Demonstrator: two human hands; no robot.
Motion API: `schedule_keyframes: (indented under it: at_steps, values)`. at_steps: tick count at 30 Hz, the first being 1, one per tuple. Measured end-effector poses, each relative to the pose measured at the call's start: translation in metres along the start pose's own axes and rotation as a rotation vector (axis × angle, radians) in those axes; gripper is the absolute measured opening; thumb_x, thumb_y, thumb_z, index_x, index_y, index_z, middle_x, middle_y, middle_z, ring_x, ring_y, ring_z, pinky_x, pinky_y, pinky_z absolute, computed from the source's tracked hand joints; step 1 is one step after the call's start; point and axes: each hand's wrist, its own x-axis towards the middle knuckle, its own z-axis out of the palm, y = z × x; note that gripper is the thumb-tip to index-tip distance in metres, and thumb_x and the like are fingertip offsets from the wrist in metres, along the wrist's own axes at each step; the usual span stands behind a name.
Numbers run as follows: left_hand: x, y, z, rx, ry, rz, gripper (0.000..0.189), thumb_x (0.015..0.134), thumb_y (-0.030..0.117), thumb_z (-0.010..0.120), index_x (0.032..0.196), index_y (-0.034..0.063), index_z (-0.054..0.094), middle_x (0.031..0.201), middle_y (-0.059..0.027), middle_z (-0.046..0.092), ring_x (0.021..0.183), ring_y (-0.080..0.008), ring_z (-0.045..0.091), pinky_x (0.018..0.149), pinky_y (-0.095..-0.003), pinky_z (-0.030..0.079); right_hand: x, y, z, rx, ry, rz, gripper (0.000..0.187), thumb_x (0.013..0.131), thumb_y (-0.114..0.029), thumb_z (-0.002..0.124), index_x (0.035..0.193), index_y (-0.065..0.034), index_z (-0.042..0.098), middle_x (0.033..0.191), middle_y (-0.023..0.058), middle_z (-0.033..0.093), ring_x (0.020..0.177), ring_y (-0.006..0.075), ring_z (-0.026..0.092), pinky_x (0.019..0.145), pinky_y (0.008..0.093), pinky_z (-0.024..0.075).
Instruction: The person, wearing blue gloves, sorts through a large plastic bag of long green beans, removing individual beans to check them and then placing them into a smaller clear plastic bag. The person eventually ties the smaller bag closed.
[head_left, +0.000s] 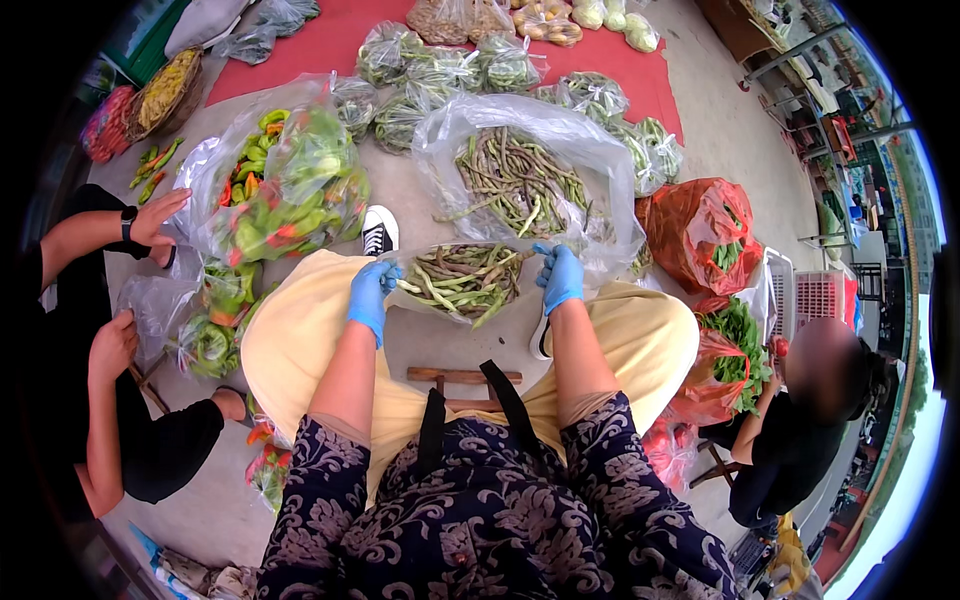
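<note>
Between my knees hangs a small clear plastic bag (431, 311) holding long beans (472, 279), green and purplish. My left hand (373, 296), in a blue glove, pinches the bag's left edge. On the opposite side my right hand (560, 276), gloved too, has its fingers closed at the bag's right rim; a bean tip lies close to them. Just beyond is a large clear plastic bag (622, 202), spread wide, with a loose heap of similar beans (521, 176) inside.
Several tied bags of green vegetables (442, 67) stand ahead by a red mat (300, 56). At left, a person's hand (154, 217) rests by a big bag of peppers (300, 195). A red bag (701, 232) and another seated person (795, 442) are at right. Below is a wooden stool (465, 375).
</note>
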Motion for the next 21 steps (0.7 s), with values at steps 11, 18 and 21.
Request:
schedule_keyframes:
  at_steps: [11, 18, 21]
  values:
    - [0.001, -0.038, 0.048, 0.503, -0.136, -0.182, 0.024, 0.083, 0.023, 0.051, 0.102, 0.0096, 0.057, 0.083, 0.0009, 0.06, 0.071, -0.0073, 0.053, 0.067, -0.0241, 0.039, 0.033, 0.058, -0.075, -1.113, 0.301, -0.667, 0.016, 0.076, -0.01, 0.049, 0.084, -0.0009, 0.059, 0.062, 0.0129, 0.054, 0.055, 0.0274, 0.054, 0.053, 0.037, 0.0441]
    - [0.013, -0.022, 0.054, 0.331, -0.033, -0.278, 0.029, 0.084, 0.022, 0.05, 0.11, 0.0093, 0.055, 0.093, 0.0005, 0.061, 0.079, -0.0075, 0.053, 0.074, -0.0247, 0.038, 0.021, 0.067, 0.022, -1.361, -0.468, -1.079, 0.017, 0.072, -0.007, 0.053, 0.087, -0.0055, 0.061, 0.083, 0.015, 0.059, 0.082, 0.0313, 0.056, 0.072, 0.0389, 0.0459]
    - [0.019, -0.027, 0.073, 0.328, 0.018, -0.271, 0.027, 0.078, 0.02, 0.059, 0.102, 0.0074, 0.059, 0.084, 0.0016, 0.061, 0.073, -0.005, 0.054, 0.062, -0.0196, 0.036, 0.08, 0.095, 0.021, -1.695, -0.466, -0.907, 0.017, 0.071, -0.008, 0.055, 0.086, -0.007, 0.062, 0.083, 0.0131, 0.059, 0.082, 0.0294, 0.057, 0.07, 0.0377, 0.0472]
